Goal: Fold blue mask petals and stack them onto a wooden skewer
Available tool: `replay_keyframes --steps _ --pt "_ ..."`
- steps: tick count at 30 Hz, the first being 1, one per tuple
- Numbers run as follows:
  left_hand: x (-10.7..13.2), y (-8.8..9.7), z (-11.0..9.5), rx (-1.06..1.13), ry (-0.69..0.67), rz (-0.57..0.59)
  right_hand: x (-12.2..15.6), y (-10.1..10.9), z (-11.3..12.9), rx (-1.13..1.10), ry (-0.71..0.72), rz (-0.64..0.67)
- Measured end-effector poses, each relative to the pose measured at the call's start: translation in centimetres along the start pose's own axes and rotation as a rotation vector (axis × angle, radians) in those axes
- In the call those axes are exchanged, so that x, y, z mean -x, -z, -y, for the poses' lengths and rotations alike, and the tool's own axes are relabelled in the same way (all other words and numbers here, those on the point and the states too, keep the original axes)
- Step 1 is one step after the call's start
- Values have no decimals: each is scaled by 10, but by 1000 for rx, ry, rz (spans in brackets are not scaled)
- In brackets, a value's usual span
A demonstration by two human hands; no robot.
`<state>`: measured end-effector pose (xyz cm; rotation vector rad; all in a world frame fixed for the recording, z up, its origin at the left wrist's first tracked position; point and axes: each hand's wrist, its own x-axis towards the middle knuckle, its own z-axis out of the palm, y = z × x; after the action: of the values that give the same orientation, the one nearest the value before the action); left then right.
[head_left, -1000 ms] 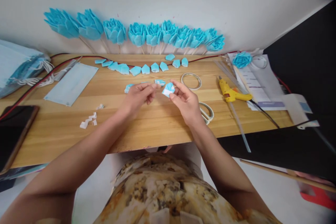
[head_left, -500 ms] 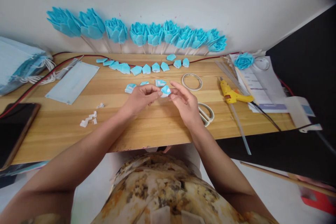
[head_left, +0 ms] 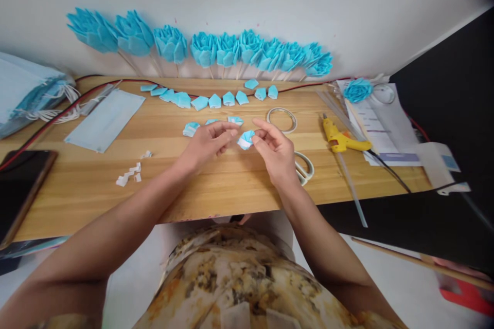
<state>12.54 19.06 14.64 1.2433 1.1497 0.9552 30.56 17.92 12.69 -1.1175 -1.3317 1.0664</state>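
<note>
A small folded petal (head_left: pixel 245 140), blue with a white band, is pinched between the thumb and fingers of my right hand (head_left: pixel 277 157). My left hand (head_left: pixel 210 145) is just left of it, thumb and index slightly apart, with nothing visible in them. Behind my hands lie more folded pieces, among them a blue-and-white petal (head_left: pixel 191 129) and another petal (head_left: pixel 235 121); one is partly covered by my left fingers. Scissors (head_left: pixel 306 168) lie partly hidden behind my right hand, and a roll of tape (head_left: pixel 281 120) is flat beyond it.
Blue flowers on sticks (head_left: pixel 204 50) lean against the wall, with a row of blue petals (head_left: pixel 214 101) before them. A yellow glue gun (head_left: pixel 339 140) lies right. At left are a flat mask (head_left: pixel 106 119), white scraps (head_left: pixel 122 180) and a phone (head_left: pixel 25 190).
The petal has come away from my left fingertips and shifted slightly right and nearer in my right hand. My left hand has stayed about where it was.
</note>
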Motion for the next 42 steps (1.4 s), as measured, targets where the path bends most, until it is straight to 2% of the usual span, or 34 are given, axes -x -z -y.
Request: replay_keyframes --steps 2,7,11,17,21,30,37,42 --pt "0 1 0 -7 -2 9 0 0 0 -14 0 5" --pt "1 0 -2 -67 3 121 1 1 0 -1 -3 27" --pt "3 -1 -3 -94 33 143 1 1 2 6 -12 11" --pt "4 1 -1 -138 55 244 1 0 3 -65 -22 52" --pt "4 2 -2 -181 47 303 1 -1 2 -111 1 9" --pt "4 -1 0 -88 58 205 2 2 -1 20 9 15" --pt "2 2 -3 13 24 105 3 3 1 -31 4 50" --pt "2 2 -4 33 12 90 2 1 3 -28 4 92"
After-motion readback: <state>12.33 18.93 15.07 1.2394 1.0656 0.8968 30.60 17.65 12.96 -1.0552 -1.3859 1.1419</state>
